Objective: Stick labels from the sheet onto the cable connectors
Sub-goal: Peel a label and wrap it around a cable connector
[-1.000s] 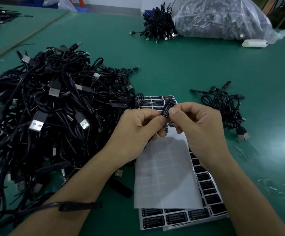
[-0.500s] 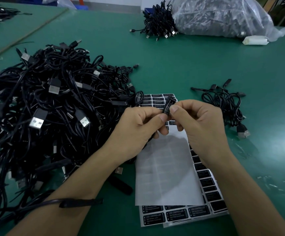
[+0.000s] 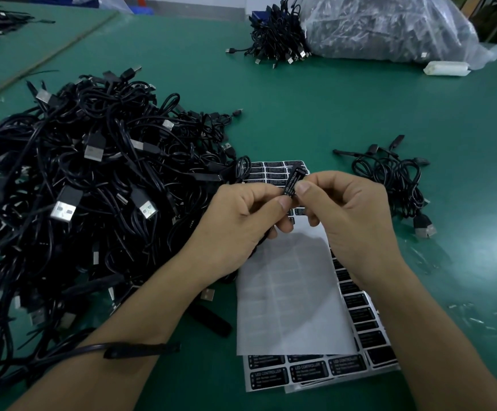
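Both hands meet over the middle of the green tabletop (image 3: 345,114), above the far half of the label sheet (image 3: 363,324). The left hand (image 3: 241,223) and the right hand (image 3: 351,221) each have their grip clamped on one small black connector (image 3: 296,168), thumb tips pressed to its near end. It stands tilted, its far end leaning right. A black label (image 3: 291,183) with white print lies along the face turned toward the camera.

A white backing paper (image 3: 289,295) covers most of the sheet, leaving rows of black labels bare on the right and near edges. A big heap of cables (image 3: 78,188) fills the left side, touching the sheet's far left corner. A small bundle (image 3: 395,179) lies to the right. At the far edge, a tied bundle (image 3: 277,37) sits beside a clear plastic bag (image 3: 389,25).
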